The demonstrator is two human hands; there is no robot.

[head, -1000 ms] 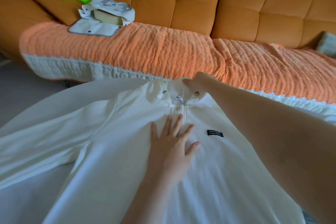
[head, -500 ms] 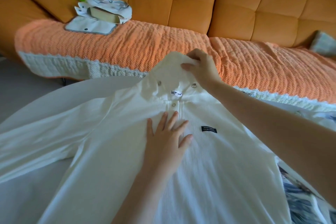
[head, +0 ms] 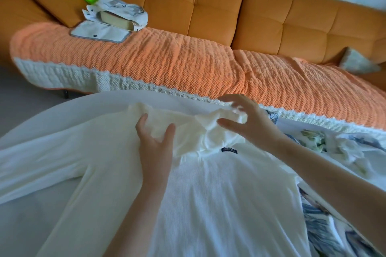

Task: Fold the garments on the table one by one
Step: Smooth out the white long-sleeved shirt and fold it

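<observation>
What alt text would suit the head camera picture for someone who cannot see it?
A person's left hand grips the rumpled collar of a white shirt spread on a white table, while the right hand reaches over it, fingers spread. An orange sofa stands behind.

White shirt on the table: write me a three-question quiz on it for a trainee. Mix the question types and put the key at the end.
1. True or false: the white long-sleeved shirt lies on the orange sofa.
2. The left hand and the right hand are both at the shirt's: A collar, B hem, C cuff.
3. Short answer: what lies beside the shirt, under the right forearm?

Key
1. False: it lies spread on the white table.
2. A.
3. A blue-patterned garment.
</observation>
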